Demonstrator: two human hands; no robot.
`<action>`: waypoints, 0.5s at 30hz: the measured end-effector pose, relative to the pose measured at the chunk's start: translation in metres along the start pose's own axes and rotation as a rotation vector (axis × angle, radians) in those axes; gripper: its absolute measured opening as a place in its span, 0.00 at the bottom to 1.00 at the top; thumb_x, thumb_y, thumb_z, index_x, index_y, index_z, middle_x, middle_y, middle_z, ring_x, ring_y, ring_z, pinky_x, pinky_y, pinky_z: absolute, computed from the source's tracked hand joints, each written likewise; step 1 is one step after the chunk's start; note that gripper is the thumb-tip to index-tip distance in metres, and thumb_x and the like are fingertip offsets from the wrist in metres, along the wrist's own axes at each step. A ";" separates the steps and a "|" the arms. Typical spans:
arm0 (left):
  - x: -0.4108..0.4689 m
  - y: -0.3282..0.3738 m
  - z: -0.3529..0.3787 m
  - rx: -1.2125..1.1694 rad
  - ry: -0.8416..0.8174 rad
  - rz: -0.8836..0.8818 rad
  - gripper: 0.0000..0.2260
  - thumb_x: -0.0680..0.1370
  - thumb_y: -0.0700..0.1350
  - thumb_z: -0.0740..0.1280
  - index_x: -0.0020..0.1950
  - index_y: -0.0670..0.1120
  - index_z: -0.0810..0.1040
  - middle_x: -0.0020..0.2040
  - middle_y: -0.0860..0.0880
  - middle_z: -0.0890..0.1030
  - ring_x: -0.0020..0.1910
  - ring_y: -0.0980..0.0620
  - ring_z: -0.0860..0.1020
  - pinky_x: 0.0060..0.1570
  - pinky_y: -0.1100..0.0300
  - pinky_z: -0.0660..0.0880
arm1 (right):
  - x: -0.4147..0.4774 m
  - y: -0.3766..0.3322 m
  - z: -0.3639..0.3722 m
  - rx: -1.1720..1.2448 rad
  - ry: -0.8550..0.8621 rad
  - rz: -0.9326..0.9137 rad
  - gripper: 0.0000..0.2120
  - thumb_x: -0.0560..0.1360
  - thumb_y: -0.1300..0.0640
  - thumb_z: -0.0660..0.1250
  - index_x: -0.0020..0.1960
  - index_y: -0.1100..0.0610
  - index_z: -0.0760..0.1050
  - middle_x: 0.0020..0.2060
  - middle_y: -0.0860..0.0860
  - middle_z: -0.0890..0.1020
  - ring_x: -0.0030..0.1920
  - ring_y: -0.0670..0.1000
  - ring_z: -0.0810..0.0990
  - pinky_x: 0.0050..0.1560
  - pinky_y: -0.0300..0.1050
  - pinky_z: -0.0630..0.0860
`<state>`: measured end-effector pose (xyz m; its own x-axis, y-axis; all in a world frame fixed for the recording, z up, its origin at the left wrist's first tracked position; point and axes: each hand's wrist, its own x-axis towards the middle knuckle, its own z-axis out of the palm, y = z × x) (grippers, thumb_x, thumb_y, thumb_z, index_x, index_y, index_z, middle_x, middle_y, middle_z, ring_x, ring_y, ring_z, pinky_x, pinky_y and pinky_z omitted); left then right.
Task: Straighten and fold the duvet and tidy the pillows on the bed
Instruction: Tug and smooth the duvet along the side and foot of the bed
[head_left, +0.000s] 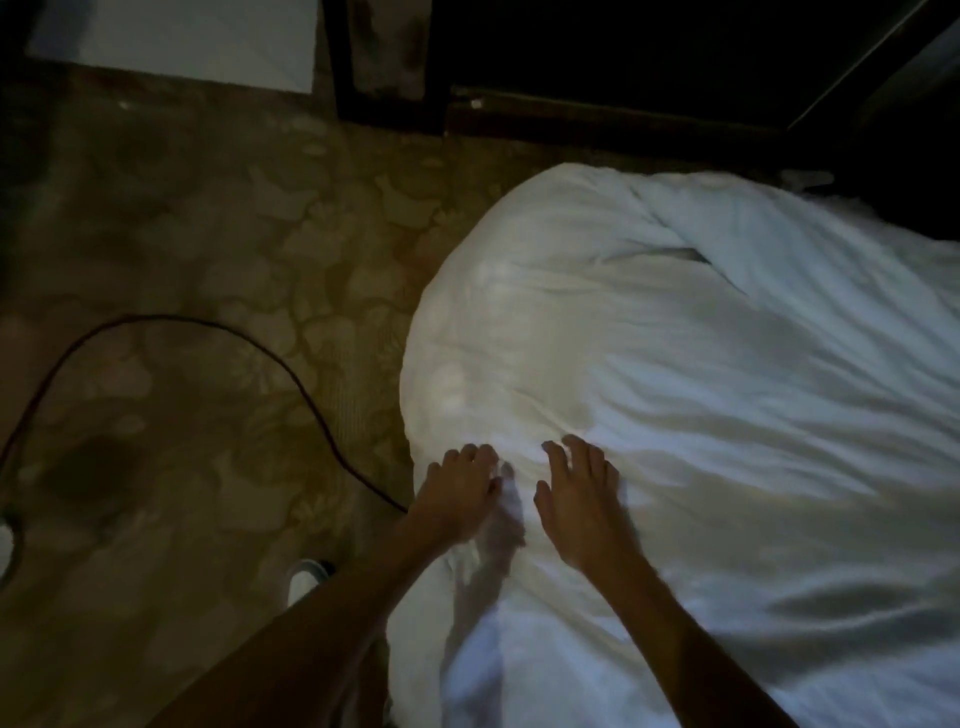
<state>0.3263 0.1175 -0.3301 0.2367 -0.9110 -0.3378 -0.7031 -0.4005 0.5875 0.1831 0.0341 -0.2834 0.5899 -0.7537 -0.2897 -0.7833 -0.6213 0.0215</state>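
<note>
A white duvet (701, 389) is seen heaped and creased across the right half of the view. Its rounded edge bulges out over a leaf-patterned carpet (208, 234), by which the left half is filled. A dark frame (571, 111) is set along the top, beyond the duvet's far end, and a white panel (176, 36) is seen at the upper left. A black cable (291, 369) is looped across the carpet and is lost from sight at the duvet's edge, near the left wrist. Two bare forearms are stretched forward from the lower edge. The right hand (576, 499) is laid on the duvet with its grip open, fingers spread against the fabric. The left hand (460, 488) is placed just beside it at the duvet's near-left edge, fingers bent onto the cloth. Whether fabric is pinched in that grip cannot be told through the blur. The toe of a pale shoe (306, 577) is glimpsed on the carpet beside the left forearm.
</note>
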 end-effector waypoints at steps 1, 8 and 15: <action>0.012 -0.006 -0.020 -0.007 0.018 0.028 0.13 0.81 0.51 0.55 0.63 0.47 0.69 0.59 0.47 0.75 0.55 0.49 0.74 0.54 0.52 0.74 | 0.018 -0.006 -0.008 0.018 0.013 0.011 0.22 0.74 0.51 0.67 0.67 0.56 0.71 0.65 0.58 0.73 0.63 0.60 0.73 0.60 0.56 0.72; 0.094 -0.055 -0.134 -0.031 0.013 0.081 0.10 0.79 0.47 0.60 0.59 0.48 0.69 0.57 0.46 0.77 0.54 0.47 0.76 0.51 0.47 0.77 | 0.114 -0.040 -0.063 0.181 0.019 0.168 0.24 0.79 0.50 0.59 0.73 0.55 0.61 0.72 0.56 0.63 0.72 0.57 0.61 0.70 0.53 0.63; 0.196 -0.016 -0.206 0.133 -0.089 0.261 0.11 0.79 0.47 0.60 0.61 0.48 0.71 0.58 0.49 0.78 0.55 0.49 0.76 0.55 0.53 0.74 | 0.177 -0.025 -0.095 0.308 0.098 0.367 0.24 0.79 0.51 0.60 0.73 0.56 0.62 0.71 0.57 0.65 0.72 0.59 0.62 0.67 0.55 0.68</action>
<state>0.5223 -0.0745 -0.2542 -0.0189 -0.9668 -0.2548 -0.8157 -0.1325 0.5630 0.3257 -0.1036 -0.2438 0.2676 -0.9371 -0.2240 -0.9560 -0.2293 -0.1831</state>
